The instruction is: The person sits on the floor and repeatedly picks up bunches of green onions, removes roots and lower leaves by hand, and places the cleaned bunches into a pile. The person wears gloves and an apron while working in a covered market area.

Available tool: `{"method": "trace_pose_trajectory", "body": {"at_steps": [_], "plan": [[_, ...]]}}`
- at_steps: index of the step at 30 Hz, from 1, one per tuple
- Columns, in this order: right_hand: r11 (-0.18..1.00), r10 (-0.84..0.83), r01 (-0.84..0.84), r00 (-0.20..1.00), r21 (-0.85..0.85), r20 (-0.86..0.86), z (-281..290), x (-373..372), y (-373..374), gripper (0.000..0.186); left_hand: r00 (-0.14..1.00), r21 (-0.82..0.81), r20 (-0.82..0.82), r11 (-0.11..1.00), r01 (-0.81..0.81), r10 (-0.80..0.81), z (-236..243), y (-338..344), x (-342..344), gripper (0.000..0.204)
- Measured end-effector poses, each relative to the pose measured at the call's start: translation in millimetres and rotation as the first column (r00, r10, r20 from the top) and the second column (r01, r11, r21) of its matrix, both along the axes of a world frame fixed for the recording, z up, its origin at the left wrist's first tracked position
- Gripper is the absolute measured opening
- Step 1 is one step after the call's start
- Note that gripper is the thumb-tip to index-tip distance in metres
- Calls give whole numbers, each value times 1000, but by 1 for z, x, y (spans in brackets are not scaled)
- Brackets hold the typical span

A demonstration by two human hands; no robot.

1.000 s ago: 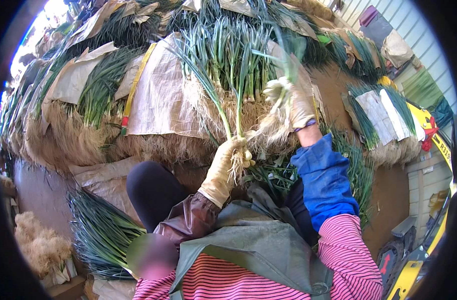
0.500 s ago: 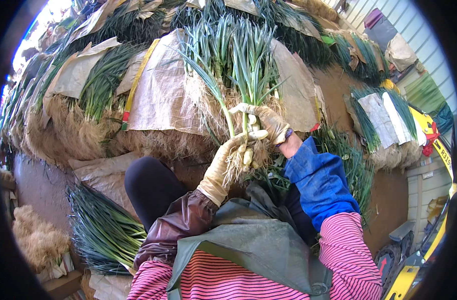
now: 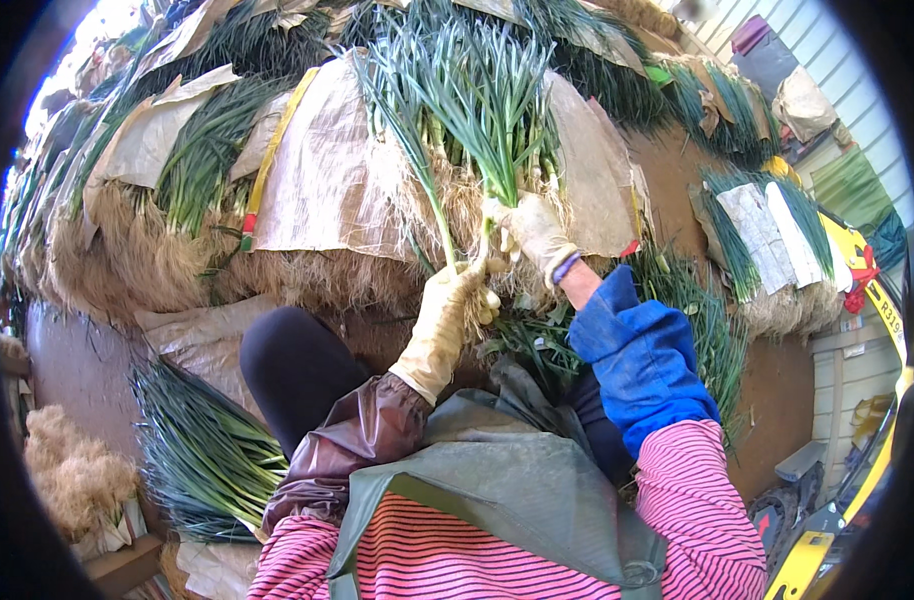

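Observation:
Both my hands wear pale, dirt-stained gloves. My left hand (image 3: 439,318) is closed round the root end of a green onion (image 3: 443,228), whose stalk leans up and to the left. A little farther off and to the right, my right hand (image 3: 533,236) grips another green onion (image 3: 498,172) low on its pale stem, its leaves fanning away from me. Whitish bulb ends and roots poke out beside the left fingers. Behind the hands, a pile of green onions (image 3: 537,125) with stringy roots lies on a beige woven sack (image 3: 312,170).
More green onions (image 3: 202,455) lie on the floor by my left knee (image 3: 295,365). Loose green leaves (image 3: 677,325) lie to the right. Root-heavy bundles (image 3: 167,245) under paper sheets fill the far left. A yellow machine frame (image 3: 882,400) stands at the right edge.
My right hand has moved slightly up and away from the left, taking a stem with it. The left hand has shifted slightly left, and the stalk in it leans farther left.

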State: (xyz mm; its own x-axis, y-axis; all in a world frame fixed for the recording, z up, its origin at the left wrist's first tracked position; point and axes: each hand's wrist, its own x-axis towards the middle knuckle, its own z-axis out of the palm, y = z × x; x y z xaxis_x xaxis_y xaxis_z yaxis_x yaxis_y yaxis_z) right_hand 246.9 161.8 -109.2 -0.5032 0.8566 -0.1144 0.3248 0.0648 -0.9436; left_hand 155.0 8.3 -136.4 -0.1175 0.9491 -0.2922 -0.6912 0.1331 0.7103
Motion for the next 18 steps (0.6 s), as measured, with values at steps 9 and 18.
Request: {"method": "trace_pose_trajectory", "body": {"at_steps": [9,18], "plan": [[603,273,-473,879,-642,-391,66,38,-82,29,950,101,144,951,-292,276,-47,28,0,19],[972,-86,-15,906,-235,-414,132,222,-52,28,981,109,193,992,-60,39,-21,15,0,30]]}}
